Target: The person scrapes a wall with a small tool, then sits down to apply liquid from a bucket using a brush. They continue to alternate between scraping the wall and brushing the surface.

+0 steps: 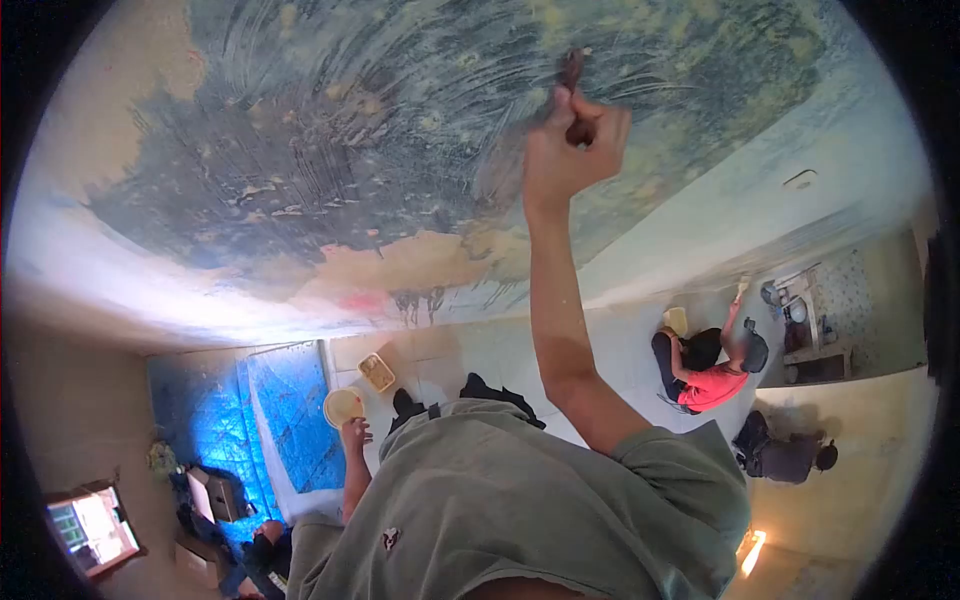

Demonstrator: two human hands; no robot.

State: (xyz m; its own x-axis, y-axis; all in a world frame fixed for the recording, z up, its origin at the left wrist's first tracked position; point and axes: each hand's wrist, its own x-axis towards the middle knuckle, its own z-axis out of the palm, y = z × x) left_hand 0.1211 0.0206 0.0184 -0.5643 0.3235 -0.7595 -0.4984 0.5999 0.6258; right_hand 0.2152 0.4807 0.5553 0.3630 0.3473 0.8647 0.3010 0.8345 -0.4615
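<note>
Head view: the thing in play looks like a small brush [573,70], up against the streaky dark patch [300,130] on the wall [165,270], at the far side of the scene and right of middle. The right hand [577,150] has it in a narrow pinch, arm stretched right out. The left hand [356,435] is low on the left, fingers curled, and seems to be holding the round tub [344,406] by its near edge. My 2 cents: go easy on the pressure, let the wrist do the curve, overlap each pass a bit so you don't leave gaps between streaks, and have the tub close so drips land in it. Just beyond the tub there's a shallow tray [377,372], with blue sheeting [300,420] over to the left. Off to the right, a person in a red top [715,385] has an arm up toward the wall, and a person in dark clothes [790,458] is nearer. Hard to make out: the brush tip blends into the dark streaks, the left thumb and the tub's contents aren't clear, and another person [265,555] at near left is partly cut off.
</note>
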